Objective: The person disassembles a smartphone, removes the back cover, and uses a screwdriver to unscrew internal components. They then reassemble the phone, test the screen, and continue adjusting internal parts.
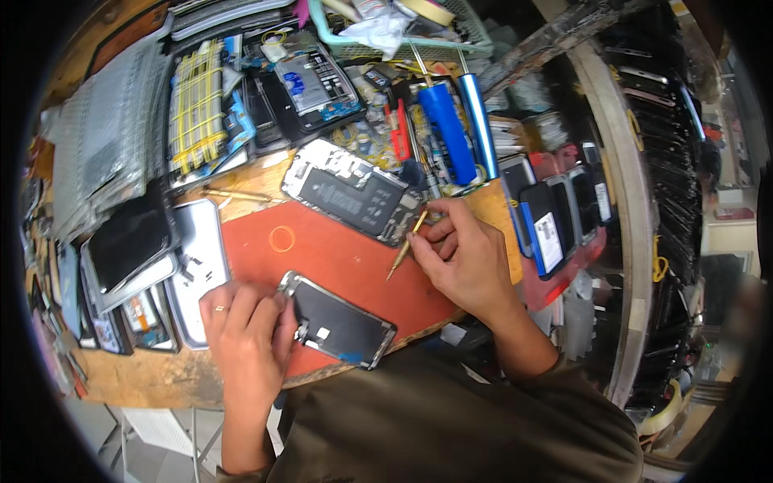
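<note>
Between the fingers of my right hand [460,253] is a thin gold screwdriver [405,249], its tip slanting down to the left over the red mat. My left hand [248,326] is closed at the upper left end of a detached phone screen [338,322], back side up near the mat's front edge. The fingertips touch that end; whether they also pinch a small part is hidden. Beyond the screen, an opened phone body [350,193] lies with its black battery and inner parts bare. My right hand is just in front of its right end.
An orange rubber band [283,239] lies on the red mat [258,258]. A white tray [201,274] with small dark parts stands left, beside stacked phones [129,241]. Behind are a blue tool [448,133], red-handled pliers [399,133] and a green basket [403,50]. More phones [547,233] sit right.
</note>
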Demonstrator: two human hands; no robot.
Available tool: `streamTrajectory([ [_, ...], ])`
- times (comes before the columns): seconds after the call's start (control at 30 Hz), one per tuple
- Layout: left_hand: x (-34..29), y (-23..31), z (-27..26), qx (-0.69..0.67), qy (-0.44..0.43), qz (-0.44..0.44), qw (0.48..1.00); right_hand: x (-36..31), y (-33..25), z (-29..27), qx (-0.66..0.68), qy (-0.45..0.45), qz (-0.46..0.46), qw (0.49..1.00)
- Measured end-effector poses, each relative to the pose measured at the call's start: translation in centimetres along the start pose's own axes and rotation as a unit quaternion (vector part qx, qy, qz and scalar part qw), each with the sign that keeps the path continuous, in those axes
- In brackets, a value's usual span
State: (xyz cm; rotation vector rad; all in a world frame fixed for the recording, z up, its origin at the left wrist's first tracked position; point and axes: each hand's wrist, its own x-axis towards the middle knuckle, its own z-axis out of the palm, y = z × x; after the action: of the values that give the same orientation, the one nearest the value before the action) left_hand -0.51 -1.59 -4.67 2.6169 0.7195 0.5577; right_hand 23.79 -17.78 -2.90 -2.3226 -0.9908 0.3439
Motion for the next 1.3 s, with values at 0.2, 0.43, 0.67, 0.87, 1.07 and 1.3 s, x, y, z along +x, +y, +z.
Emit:
streamTrajectory([
  [0.2,-0.9,-0.6,0.1,-0.006,0.021,-0.012,1.000,-0.2,0.2,2.1,-0.002,0.027,0.018,0.999],
  [0.43,-1.6,0.0,1.1,0.050,0.066,-0.004,0.997,0.1,-0.2,1.2,0.033,0.080,0.012,0.996],
  [0.67,-2.0,0.1,0.9,0.027,0.067,-0.004,0.997,-1.2,-2.8,0.2,0.172,0.017,-0.152,0.973],
  [0.87,-5.2,0.3,0.2,-0.029,0.135,-0.055,0.989,1.1,-7.1,4.3,0.168,-0.016,-0.238,0.956],
  [1.07,-10.9,-3.6,-2.3,0.064,0.241,-0.168,0.954,2.2,-9.7,4.9,0.104,-0.032,-0.294,0.949],
  [1.3,-10.8,-5.6,-1.5,0.127,0.232,-0.216,0.940,1.8,-14.1,11.2,0.235,-0.155,-0.338,0.898],
])
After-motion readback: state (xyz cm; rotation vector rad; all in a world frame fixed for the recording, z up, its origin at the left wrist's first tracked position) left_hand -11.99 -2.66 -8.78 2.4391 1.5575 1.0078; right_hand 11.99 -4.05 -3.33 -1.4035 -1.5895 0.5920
